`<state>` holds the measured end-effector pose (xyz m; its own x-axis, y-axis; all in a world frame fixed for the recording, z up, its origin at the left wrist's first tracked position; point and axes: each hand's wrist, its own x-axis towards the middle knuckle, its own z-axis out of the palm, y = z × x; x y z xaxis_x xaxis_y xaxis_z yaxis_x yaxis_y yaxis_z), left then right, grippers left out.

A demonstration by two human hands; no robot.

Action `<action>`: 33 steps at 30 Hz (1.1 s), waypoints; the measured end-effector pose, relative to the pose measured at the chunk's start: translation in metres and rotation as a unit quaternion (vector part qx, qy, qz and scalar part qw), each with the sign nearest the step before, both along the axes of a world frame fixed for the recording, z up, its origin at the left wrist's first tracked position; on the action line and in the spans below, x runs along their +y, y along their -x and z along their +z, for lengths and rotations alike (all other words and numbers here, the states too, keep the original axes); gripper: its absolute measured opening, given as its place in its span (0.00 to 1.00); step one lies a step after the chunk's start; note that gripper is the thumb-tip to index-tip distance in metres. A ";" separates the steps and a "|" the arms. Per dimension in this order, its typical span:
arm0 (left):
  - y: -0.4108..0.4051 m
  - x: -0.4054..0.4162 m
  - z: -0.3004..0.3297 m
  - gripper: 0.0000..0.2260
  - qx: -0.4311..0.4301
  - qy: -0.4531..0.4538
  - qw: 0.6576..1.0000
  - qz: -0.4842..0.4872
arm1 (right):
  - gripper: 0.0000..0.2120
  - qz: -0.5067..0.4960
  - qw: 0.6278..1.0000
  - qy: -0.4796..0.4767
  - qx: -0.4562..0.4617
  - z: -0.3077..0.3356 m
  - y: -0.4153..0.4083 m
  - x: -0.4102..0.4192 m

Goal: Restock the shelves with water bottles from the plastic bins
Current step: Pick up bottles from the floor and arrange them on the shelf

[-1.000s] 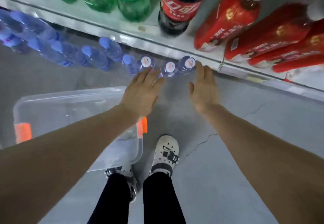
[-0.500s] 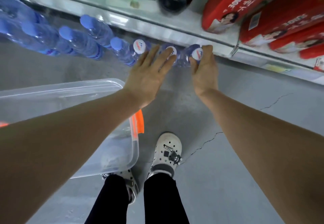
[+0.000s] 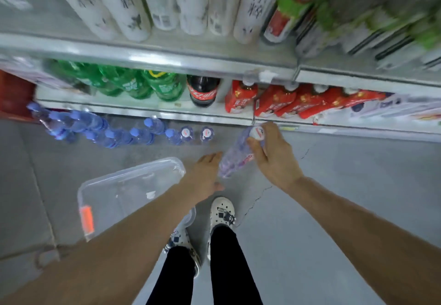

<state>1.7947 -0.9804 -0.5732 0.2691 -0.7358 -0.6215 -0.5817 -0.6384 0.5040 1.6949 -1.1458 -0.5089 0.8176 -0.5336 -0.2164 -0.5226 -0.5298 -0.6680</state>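
Note:
My right hand (image 3: 274,156) grips a clear water bottle (image 3: 235,156) with a white cap near its neck; the bottle hangs tilted above the floor. My left hand (image 3: 205,175) is just left of the bottle's base, fingers apart, holding nothing. A row of water bottles (image 3: 143,134) with blue and white caps stands on the floor under the lowest shelf (image 3: 148,111). A clear plastic bin (image 3: 114,190) with orange handles sits on the floor to my left and looks empty.
The lower shelf holds green bottles (image 3: 143,85), a cola bottle (image 3: 202,92) and red packs (image 3: 286,101). White rolls (image 3: 191,1) fill the shelf above. My feet in white shoes (image 3: 222,211) stand on grey concrete floor beside the bin.
My right hand has lifted one white-capped bottle out of the floor row and pulled it back. My left hand has drawn away from the row. The view has risen, showing more shelves.

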 end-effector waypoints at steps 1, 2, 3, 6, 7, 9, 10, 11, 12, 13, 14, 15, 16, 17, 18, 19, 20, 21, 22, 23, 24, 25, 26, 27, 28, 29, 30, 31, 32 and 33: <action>0.006 0.003 0.028 0.41 0.016 0.026 0.999 0.020 | 0.16 -0.002 1.000 0.007 -0.022 0.034 -0.002 0.005; 0.011 0.007 0.057 0.41 0.031 0.049 0.997 0.048 | 0.16 -0.005 0.999 0.012 -0.044 0.069 -0.004 0.010; 0.015 0.010 0.086 0.39 0.043 0.068 0.993 0.086 | 0.17 -0.010 0.997 0.019 -0.068 0.102 -0.006 0.015; 0.019 0.018 0.174 0.30 0.038 0.117 0.978 0.171 | 0.19 -0.040 0.990 0.040 -0.132 0.195 -0.013 0.027; 0.018 0.019 0.201 0.26 0.024 0.143 0.973 0.177 | 0.18 -0.050 0.987 0.052 -0.147 0.223 -0.014 0.030; 0.015 0.024 0.251 0.23 0.002 0.187 0.967 0.174 | 0.17 -0.059 0.981 0.078 -0.166 0.273 -0.017 0.035; 0.013 0.026 0.278 0.24 -0.010 0.202 0.965 0.165 | 0.17 -0.061 0.979 0.088 -0.176 0.296 -0.019 0.037; 0.012 0.029 0.301 0.26 -0.025 0.218 0.963 0.158 | 0.17 -0.063 0.975 0.101 -0.187 0.318 -0.021 0.040; 0.011 0.032 0.321 0.27 -0.040 0.233 0.959 0.155 | 0.18 -0.065 0.971 0.117 -0.197 0.339 -0.024 0.043; 0.012 0.035 0.339 0.28 -0.051 0.253 0.954 0.154 | 0.18 -0.070 0.967 0.135 -0.203 0.360 -0.027 0.045; 0.012 0.038 0.358 0.29 -0.057 0.275 0.947 0.155 | 0.18 -0.079 0.963 0.153 -0.207 0.380 -0.030 0.048; 0.013 0.039 0.375 0.29 -0.060 0.288 0.942 0.161 | 0.18 -0.091 0.959 0.172 -0.207 0.401 -0.034 0.051; 0.014 0.039 0.394 0.30 -0.065 0.291 0.940 0.166 | 0.17 -0.103 0.954 0.188 -0.208 0.422 -0.037 0.054; 0.014 0.039 0.413 0.32 -0.071 0.294 0.937 0.174 | 0.17 -0.108 0.949 0.202 -0.215 0.444 -0.039 0.057; 0.013 0.038 0.431 0.34 -0.078 0.302 0.933 0.177 | 0.16 -0.106 0.945 0.214 -0.225 0.467 -0.041 0.060; 0.012 0.038 0.451 0.34 -0.084 0.322 0.927 0.173 | 0.17 -0.102 0.939 0.226 -0.237 0.489 -0.041 0.064; 0.011 0.038 0.471 0.34 -0.089 0.341 0.921 0.168 | 0.17 -0.100 0.934 0.238 -0.247 0.511 -0.042 0.066; 0.008 0.037 0.491 0.33 -0.094 0.357 0.915 0.162 | 0.18 -0.099 0.929 0.252 -0.253 0.533 -0.042 0.066; 0.005 0.036 0.511 0.32 -0.099 0.367 0.912 0.154 | 0.19 -0.099 0.925 0.265 -0.253 0.554 -0.043 0.066; 0.002 0.035 0.530 0.32 -0.102 0.374 0.910 0.145 | 0.20 -0.098 0.923 0.272 -0.255 0.574 -0.043 0.065; -0.002 0.034 0.549 0.31 -0.107 0.383 0.907 0.137 | 0.20 -0.097 0.920 0.274 -0.262 0.593 -0.044 0.063; -0.006 0.032 0.569 0.30 -0.115 0.395 0.903 0.129 | 0.20 -0.098 0.917 0.274 -0.273 0.613 -0.046 0.060; -0.011 0.029 0.589 0.28 -0.121 0.405 0.897 0.124 | 0.21 -0.104 0.913 0.278 -0.281 0.633 -0.047 0.058; -0.016 0.026 0.608 0.28 -0.123 0.416 0.893 0.122 | 0.21 -0.108 0.907 0.289 -0.287 0.653 -0.048 0.053; -0.022 0.023 0.628 0.27 -0.124 0.428 0.887 0.119 | 0.21 -0.108 0.900 0.305 -0.291 0.672 -0.049 0.049; -0.027 0.019 0.648 0.27 -0.129 0.439 0.881 0.115 | 0.21 -0.106 0.893 0.322 -0.297 0.691 -0.051 0.042; -0.032 0.016 0.670 0.27 -0.139 0.452 0.874 0.110 | 0.20 -0.100 0.885 0.337 -0.306 0.709 -0.051 0.036; -0.037 0.011 0.691 0.26 -0.152 0.466 0.865 0.103 | 0.20 -0.093 0.877 0.350 -0.317 0.727 -0.051 0.028; -0.042 0.005 0.713 0.25 -0.164 0.478 0.857 0.098 | 0.19 -0.085 0.869 0.362 -0.326 0.743 -0.052 0.019; -0.047 -0.001 0.734 0.26 -0.174 0.485 0.852 0.096 | 0.17 -0.079 0.862 0.374 -0.335 0.758 -0.052 0.009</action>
